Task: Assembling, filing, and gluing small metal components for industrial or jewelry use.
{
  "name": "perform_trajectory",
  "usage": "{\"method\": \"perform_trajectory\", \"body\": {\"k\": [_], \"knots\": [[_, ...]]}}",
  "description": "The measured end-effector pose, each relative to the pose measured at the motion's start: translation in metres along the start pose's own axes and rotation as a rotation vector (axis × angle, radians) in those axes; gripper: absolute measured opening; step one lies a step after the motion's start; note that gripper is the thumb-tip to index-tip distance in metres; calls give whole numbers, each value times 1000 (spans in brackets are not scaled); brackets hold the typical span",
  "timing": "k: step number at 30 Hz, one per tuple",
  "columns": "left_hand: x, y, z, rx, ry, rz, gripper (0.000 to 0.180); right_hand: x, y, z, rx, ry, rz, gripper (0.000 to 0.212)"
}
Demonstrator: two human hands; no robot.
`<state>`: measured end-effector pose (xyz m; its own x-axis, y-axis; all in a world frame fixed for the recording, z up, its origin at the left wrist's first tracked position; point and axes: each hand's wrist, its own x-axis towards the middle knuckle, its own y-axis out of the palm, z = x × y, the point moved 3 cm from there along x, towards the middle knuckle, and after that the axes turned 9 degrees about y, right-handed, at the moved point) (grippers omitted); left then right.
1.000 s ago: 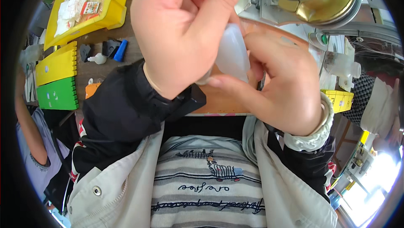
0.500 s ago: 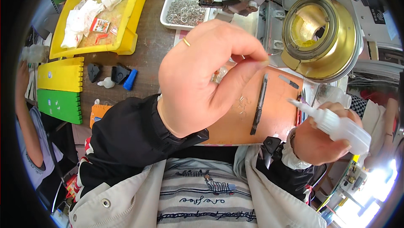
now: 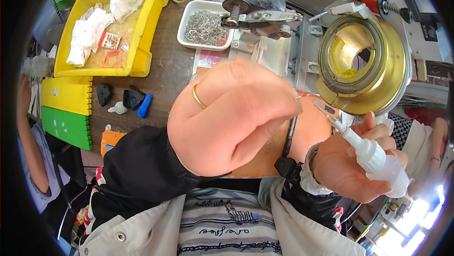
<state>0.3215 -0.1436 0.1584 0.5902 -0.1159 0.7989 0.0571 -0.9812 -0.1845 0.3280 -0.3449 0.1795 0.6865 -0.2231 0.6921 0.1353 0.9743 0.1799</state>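
My left hand [image 3: 231, 119], with a gold ring on a finger, is raised over the orange work board [image 3: 307, 128]. Its fingertips are pinched together, and a tiny pale tip sticks out of them, too small to name. In my right hand [image 3: 345, 161] is a white squeeze bottle [image 3: 371, 154], its narrow nozzle pointing up and left. A gap separates the nozzle from my left fingertips. On the board lie a grey flat blade [image 3: 323, 106] and a dark thin bar [image 3: 289, 138], the bar partly hidden by my left hand.
A white tray of small curved metal wire pieces [image 3: 205, 26] stands beyond my left hand. A gold ring-shaped machine part [image 3: 364, 100] and a spool mechanism [image 3: 257, 8] stand behind. At left are a yellow bin [image 3: 142, 43], a blue cap [image 3: 144, 106] and another person's arm [image 3: 33, 147].
My left hand has turned, with its back and ring more toward me, and sits lower in the picture. The squeeze bottle is tilted more steeply. The view has shifted slightly.
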Motion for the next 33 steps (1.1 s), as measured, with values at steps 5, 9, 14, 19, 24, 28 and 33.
{"method": "perform_trajectory", "body": {"k": [5,9,14,19,24,28,33], "knots": [[0,-3,-2,-5,-65,45,33,-3,-4,0,41,-25,13,41],[2,-3,-4,10,-66,60,32,-5,-8,1,95,-11,169,49],[2,-3,-3,34,-9,17,29,-6,-6,0,60,-32,161,51],[1,-3,-3,34,-3,12,29,-6,-5,0,16,-58,149,52],[2,-3,-5,72,7,-16,31,-6,-3,0,36,-59,144,51],[0,-3,-4,73,24,-30,32,-5,-6,-1,17,-63,165,50],[1,-3,-5,72,19,-33,32,-5,-6,-1,19,-57,168,50]]}}
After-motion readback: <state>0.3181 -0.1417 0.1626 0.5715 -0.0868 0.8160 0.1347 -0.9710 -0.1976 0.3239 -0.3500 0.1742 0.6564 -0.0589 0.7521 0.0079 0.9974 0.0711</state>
